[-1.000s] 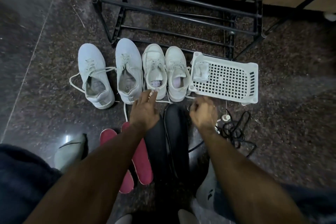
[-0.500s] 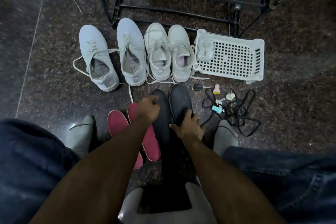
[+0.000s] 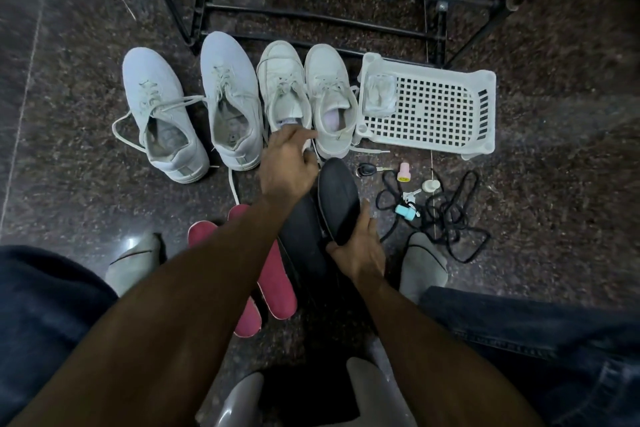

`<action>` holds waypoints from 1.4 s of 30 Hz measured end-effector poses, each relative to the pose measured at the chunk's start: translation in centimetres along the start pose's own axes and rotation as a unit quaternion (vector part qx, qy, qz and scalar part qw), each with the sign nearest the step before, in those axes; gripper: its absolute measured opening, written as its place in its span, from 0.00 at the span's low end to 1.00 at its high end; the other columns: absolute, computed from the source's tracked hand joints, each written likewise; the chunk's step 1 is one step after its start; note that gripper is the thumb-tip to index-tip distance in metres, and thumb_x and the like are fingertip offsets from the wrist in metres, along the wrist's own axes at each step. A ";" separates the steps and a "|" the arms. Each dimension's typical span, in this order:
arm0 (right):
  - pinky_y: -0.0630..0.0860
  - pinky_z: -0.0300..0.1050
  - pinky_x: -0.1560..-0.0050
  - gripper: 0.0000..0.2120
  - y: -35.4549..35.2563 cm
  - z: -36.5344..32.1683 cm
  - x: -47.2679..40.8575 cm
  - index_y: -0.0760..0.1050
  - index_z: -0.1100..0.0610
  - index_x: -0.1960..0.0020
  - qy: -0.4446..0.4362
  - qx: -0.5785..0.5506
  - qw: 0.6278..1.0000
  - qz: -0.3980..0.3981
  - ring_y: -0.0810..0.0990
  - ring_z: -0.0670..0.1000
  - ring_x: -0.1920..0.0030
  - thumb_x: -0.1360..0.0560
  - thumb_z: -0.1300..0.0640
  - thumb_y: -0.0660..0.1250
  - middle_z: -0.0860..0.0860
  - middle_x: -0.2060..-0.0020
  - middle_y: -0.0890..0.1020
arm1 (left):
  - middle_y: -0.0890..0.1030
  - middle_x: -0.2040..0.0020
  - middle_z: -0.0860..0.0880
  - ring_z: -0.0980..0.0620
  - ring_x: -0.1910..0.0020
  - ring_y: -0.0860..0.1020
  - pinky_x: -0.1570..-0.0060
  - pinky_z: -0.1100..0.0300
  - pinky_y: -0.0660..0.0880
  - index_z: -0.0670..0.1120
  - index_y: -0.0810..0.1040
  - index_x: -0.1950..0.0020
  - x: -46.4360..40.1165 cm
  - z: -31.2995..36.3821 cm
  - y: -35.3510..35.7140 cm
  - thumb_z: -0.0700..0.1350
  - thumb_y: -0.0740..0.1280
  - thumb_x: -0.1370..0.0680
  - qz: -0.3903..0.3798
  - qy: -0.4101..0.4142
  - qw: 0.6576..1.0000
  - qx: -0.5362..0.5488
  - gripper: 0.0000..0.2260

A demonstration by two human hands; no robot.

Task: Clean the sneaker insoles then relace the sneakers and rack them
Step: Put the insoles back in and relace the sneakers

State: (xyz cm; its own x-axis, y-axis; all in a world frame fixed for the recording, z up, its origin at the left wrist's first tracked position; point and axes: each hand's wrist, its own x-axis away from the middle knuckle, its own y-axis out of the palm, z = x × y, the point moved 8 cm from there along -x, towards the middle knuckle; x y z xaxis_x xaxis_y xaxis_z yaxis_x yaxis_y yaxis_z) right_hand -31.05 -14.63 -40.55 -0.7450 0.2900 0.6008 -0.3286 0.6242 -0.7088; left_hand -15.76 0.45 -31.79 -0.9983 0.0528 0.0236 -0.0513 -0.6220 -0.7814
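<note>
Dark speckled stone floor (image 3: 554,114), glossy, with a pale seam line at far left. White perforated plastic basket (image 3: 485,107) lying on the floor, a clear crumpled wrapper (image 3: 379,94) in its left corner. In front of the basket: black key fob (image 3: 365,170), small pink cylinder (image 3: 403,173), white round cap (image 3: 429,186), light-blue tag (image 3: 406,212) and a tangled black cord (image 3: 453,218).
</note>
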 end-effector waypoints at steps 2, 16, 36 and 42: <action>0.72 0.53 0.38 0.51 -0.8 0.7 0.0 0.42 0.51 0.22 0.019 -0.051 0.998 0.019 0.70 0.60 0.33 0.33 0.48 0.72 0.55 0.28 0.64 | 0.70 0.30 0.47 0.45 0.29 0.65 0.31 0.43 0.65 0.48 0.71 0.29 -0.9 1.4 1.6 0.41 0.63 0.27 -0.112 0.070 0.985 -0.112 0.24; 0.74 0.47 0.46 0.32 -9.7 -1.7 -4.1 0.61 0.54 0.34 -0.006 -0.236 0.959 0.160 0.77 0.57 0.46 0.33 0.55 0.72 0.53 0.43 0.74 | 0.59 0.25 0.50 0.45 0.22 0.46 0.26 0.38 0.42 0.48 0.62 0.25 -0.8 2.8 4.1 0.46 0.64 0.25 -0.299 0.137 0.903 -0.275 0.28; 0.75 0.52 0.39 0.49 -7.9 -2.6 -2.4 0.48 0.41 0.25 -0.010 -0.292 0.954 0.068 0.77 0.54 0.40 0.41 0.45 0.69 0.51 0.34 0.73 | 0.76 0.42 0.45 0.41 0.46 0.78 0.56 0.52 0.72 0.47 0.69 0.39 3.4 0.5 5.1 0.54 0.68 0.24 -0.227 -0.082 0.962 -0.131 0.19; 0.73 0.54 0.36 0.50 -8.4 -3.8 -3.3 0.48 0.42 0.25 -0.026 -0.296 0.950 0.095 0.74 0.55 0.36 0.41 0.45 0.70 0.52 0.31 0.70 | 0.79 0.44 0.39 0.37 0.45 0.78 0.55 0.52 0.72 0.42 0.70 0.39 1.8 0.8 4.2 0.46 0.63 0.23 -0.175 -0.104 0.971 -0.126 0.14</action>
State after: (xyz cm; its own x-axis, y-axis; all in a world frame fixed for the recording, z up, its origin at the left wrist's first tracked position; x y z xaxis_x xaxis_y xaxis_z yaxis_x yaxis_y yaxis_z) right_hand -23.59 -18.08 -35.19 -0.7912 0.4112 0.4527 0.1875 0.8677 -0.4604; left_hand -17.77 -2.70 -34.54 -0.9061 0.0512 0.4200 -0.4063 -0.3821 -0.8300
